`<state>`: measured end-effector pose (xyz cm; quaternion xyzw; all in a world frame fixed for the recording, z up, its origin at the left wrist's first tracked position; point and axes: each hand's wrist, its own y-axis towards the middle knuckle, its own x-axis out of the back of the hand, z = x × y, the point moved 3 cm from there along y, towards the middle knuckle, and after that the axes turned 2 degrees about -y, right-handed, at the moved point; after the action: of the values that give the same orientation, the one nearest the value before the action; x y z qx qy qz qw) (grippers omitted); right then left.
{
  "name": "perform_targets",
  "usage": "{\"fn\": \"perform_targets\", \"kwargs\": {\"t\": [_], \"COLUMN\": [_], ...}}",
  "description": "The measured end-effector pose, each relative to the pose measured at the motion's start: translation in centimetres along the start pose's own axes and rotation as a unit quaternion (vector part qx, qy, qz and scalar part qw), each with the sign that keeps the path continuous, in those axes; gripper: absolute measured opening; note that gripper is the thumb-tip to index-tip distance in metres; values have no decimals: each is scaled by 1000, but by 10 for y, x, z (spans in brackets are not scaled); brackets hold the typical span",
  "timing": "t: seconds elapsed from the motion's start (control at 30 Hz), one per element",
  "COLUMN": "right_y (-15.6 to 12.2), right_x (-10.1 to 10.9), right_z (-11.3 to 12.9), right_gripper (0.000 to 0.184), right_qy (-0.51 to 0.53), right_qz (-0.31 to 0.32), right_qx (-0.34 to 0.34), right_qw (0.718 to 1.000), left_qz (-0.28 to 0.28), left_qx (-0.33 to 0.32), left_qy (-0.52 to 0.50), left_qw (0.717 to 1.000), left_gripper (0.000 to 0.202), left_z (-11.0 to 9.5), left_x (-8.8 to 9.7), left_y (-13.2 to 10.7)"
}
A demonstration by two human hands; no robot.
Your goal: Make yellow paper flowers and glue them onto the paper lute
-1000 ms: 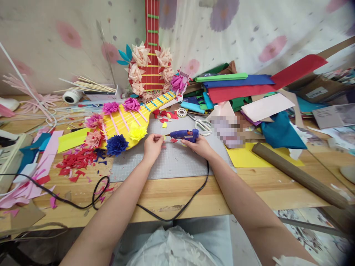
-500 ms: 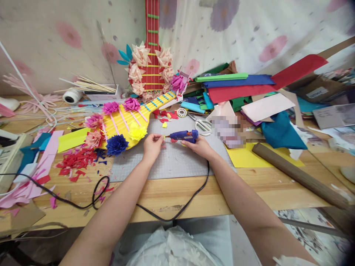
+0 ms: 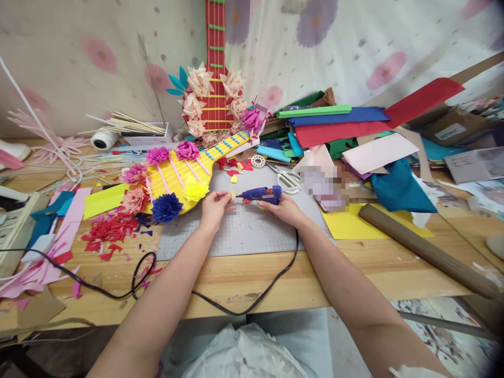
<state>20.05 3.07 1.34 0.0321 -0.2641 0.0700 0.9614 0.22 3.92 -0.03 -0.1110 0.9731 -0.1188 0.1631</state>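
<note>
My right hand [image 3: 284, 208] grips a blue hot glue gun [image 3: 262, 195], its nozzle pointing left. Between the thumb and finger of my left hand [image 3: 214, 208] is a small pale yellow paper piece [image 3: 233, 195], close to the nozzle tip. Both hands are above a grey cutting mat [image 3: 244, 231]. Just left of them lies a yellow paper guitar [image 3: 167, 178] with a dark blue paper flower [image 3: 167, 208] and a bright yellow paper flower [image 3: 196, 189] on its near side. Red and yellow paper petals [image 3: 236, 165] are scattered behind the glue gun.
Scissors [image 3: 289, 178] and a tape roll [image 3: 258, 161] lie behind my hands. A red paper guitar [image 3: 216, 100] stands at the back. Folded coloured paper [image 3: 338, 126] is piled right, beside a brown roll [image 3: 425, 249]. A black cord [image 3: 271, 289] loops along the front edge.
My left hand has drawn slightly left, so the yellow piece sits a little farther from the nozzle. The glue gun stays nearly in place.
</note>
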Motion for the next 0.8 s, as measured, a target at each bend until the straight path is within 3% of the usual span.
{"fn": "perform_targets", "kwargs": {"t": [0.2,0.33,0.4,0.57,0.8], "right_y": [15,22,20,9,8], "right_x": [2,0,-1,-7,-7], "right_z": [-9,-9,-6,-1,-1], "right_gripper": [46,48,47,44,42], "right_qy": [-13,-30,-4,30,7], "right_qz": [-144,-184,-171,-63,-44], "right_qx": [-66,-57,-28,50,54], "right_qw": [987,981,985,996,998], "left_qz": [25,28,25,1,-7], "left_qx": [18,30,31,17,3], "left_qy": [-60,-92,-99,-94,-83], "left_qw": [998,995,994,995,996], "left_gripper": [15,17,17,15,14], "left_z": [-3,-5,-5,-5,-4], "left_x": [2,5,5,4,3], "left_y": [0,-1,-1,-3,-2]}}
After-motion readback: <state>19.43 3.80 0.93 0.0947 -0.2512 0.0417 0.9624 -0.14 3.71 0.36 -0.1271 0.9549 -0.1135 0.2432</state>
